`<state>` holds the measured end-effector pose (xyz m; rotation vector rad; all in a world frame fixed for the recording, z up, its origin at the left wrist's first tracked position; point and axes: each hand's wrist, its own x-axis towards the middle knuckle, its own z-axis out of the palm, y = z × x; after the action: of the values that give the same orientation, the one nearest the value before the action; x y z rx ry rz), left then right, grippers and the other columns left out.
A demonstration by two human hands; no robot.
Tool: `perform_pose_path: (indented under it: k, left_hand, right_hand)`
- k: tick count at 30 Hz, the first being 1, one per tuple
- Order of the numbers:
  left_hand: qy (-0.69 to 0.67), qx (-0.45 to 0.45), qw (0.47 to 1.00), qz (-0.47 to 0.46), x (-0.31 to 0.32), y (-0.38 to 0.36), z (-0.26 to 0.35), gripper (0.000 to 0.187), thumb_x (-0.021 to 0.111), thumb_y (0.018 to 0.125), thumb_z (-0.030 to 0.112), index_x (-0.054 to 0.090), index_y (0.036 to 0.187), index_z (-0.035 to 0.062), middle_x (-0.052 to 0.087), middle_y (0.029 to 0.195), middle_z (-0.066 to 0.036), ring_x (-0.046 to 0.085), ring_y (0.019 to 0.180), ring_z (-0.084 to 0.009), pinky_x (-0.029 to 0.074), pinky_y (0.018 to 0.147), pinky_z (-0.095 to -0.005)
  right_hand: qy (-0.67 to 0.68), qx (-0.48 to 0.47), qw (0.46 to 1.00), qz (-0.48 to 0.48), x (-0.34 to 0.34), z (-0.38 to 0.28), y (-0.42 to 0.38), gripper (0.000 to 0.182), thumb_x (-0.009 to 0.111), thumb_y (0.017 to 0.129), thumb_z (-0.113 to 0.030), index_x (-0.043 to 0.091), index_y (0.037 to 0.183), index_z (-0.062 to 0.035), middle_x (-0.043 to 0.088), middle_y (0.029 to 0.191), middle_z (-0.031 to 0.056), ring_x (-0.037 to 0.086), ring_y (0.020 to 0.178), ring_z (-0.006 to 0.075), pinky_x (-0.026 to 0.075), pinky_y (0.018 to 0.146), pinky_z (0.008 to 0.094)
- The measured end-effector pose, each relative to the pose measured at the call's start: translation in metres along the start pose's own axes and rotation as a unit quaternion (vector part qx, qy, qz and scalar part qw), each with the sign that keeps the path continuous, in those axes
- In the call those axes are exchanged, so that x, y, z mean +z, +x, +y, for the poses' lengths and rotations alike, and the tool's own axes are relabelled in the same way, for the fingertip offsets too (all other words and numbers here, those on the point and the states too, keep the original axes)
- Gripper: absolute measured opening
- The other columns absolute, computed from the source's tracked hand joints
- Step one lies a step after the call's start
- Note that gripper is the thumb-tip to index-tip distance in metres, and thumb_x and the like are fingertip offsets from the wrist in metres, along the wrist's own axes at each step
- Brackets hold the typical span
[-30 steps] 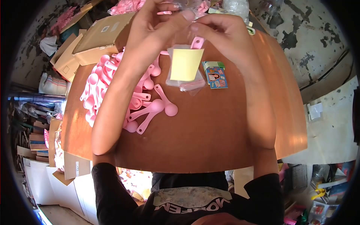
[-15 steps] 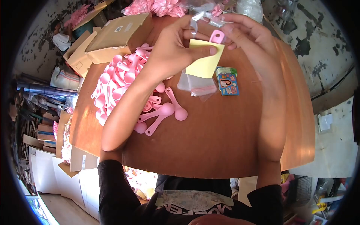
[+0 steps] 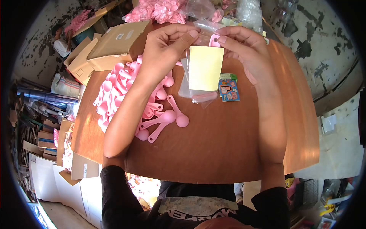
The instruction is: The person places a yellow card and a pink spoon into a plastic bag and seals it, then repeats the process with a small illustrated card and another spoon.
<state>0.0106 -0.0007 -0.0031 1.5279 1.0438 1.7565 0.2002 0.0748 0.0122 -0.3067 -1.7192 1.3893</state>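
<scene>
Between my hands hangs a clear plastic bag with a pale yellow card (image 3: 206,68) and a pink spoon (image 3: 214,40) whose holed handle end shows above the card. My left hand (image 3: 166,49) pinches the bag's upper left edge between thumb and finger. On the other side my right hand (image 3: 246,47) has its thumb and finger closed at the bag's upper right, by the spoon handle. Below lie flat clear bags (image 3: 200,97) and a small stack of blue printed cards (image 3: 229,91). Many pink spoons (image 3: 114,87) are heaped beside my left forearm.
A closed cardboard box (image 3: 118,40) stands at the table's back left, near bags of pink spoons (image 3: 156,10). Clear plastic packaging (image 3: 249,15) lies at the back. Another person (image 3: 61,44) is at the far left. The brown table (image 3: 206,149) has a curved front edge.
My left thumb has come off the yellow card and moved up to the bag's edge. The card now hangs more upright and slightly lower, fully in sight.
</scene>
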Motion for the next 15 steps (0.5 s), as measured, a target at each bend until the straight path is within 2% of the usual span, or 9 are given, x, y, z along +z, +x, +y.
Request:
perform_pose_path:
  k: [1, 3, 7, 10, 12, 15]
  left_hand:
    - [0.0, 0.001, 1.0, 0.0, -0.002, 0.001, 0.0, 0.022, 0.064, 0.091, 0.011, 0.064, 0.105, -0.005, 0.07, 0.089, -0.009, 0.065, 0.077, -0.0089, 0.052, 0.063, -0.0209]
    - [0.028, -0.013, 0.999, -0.018, -0.008, 0.002, 0.0, 0.022, 0.063, 0.091, 0.011, 0.066, 0.108, -0.0026, 0.07, 0.092, -0.008, 0.065, 0.082, -0.0098, 0.053, 0.072, -0.0229]
    - [0.039, -0.007, 0.999, -0.026, -0.013, 0.002, 0.008, 0.022, 0.063, 0.091, 0.01, 0.065, 0.109, -0.0025, 0.071, 0.092, -0.008, 0.065, 0.08, -0.0095, 0.053, 0.07, -0.0225]
    - [0.009, -0.002, 0.999, -0.042, -0.015, 0.001, 0.016, 0.023, 0.062, 0.092, 0.008, 0.064, 0.112, -0.0022, 0.071, 0.092, -0.008, 0.065, 0.078, -0.0093, 0.053, 0.07, -0.0224]
    - [-0.012, 0.004, 0.997, -0.072, -0.018, 0.001, 0.016, 0.022, 0.062, 0.092, 0.01, 0.065, 0.11, -0.001, 0.07, 0.094, -0.008, 0.068, 0.077, -0.0101, 0.057, 0.066, -0.022]
    - [0.006, 0.022, 0.995, -0.097, -0.025, 0.002, 0.015, 0.02, 0.059, 0.092, 0.007, 0.066, 0.109, -0.0006, 0.07, 0.096, -0.008, 0.068, 0.079, -0.0117, 0.058, 0.067, -0.0224]
  right_hand:
    - [0.0, -0.001, 1.0, 0.0, 0.0, -0.001, 0.0, 0.018, 0.065, 0.088, -0.009, 0.066, 0.101, 0.004, 0.069, 0.09, 0.0093, 0.066, 0.077, 0.0127, 0.054, 0.066, 0.0251]
    - [0.031, 0.008, 0.999, -0.014, -0.001, -0.002, 0.0, 0.021, 0.065, 0.088, -0.008, 0.065, 0.104, 0.0045, 0.069, 0.091, 0.0107, 0.067, 0.078, 0.0147, 0.055, 0.067, 0.0262]
    - [0.052, 0.009, 0.998, -0.021, -0.002, -0.001, 0.0, 0.022, 0.065, 0.088, -0.007, 0.065, 0.107, 0.0047, 0.069, 0.093, 0.0113, 0.067, 0.079, 0.0159, 0.057, 0.068, 0.0281]
    - [0.025, -0.006, 0.999, -0.027, 0.0, -0.003, 0.0, 0.021, 0.06, 0.09, -0.007, 0.064, 0.108, 0.0028, 0.068, 0.093, 0.0092, 0.064, 0.08, 0.0133, 0.054, 0.069, 0.0278]
    - [0.035, -0.015, 0.998, -0.057, -0.005, -0.001, 0.0, 0.018, 0.059, 0.091, -0.004, 0.065, 0.106, 0.0038, 0.068, 0.094, 0.0098, 0.065, 0.081, 0.0142, 0.054, 0.069, 0.0283]
    - [0.031, -0.028, 0.995, -0.093, -0.01, -0.004, 0.0, 0.017, 0.056, 0.091, -0.001, 0.066, 0.104, 0.004, 0.068, 0.097, 0.0105, 0.064, 0.084, 0.0153, 0.054, 0.072, 0.0293]
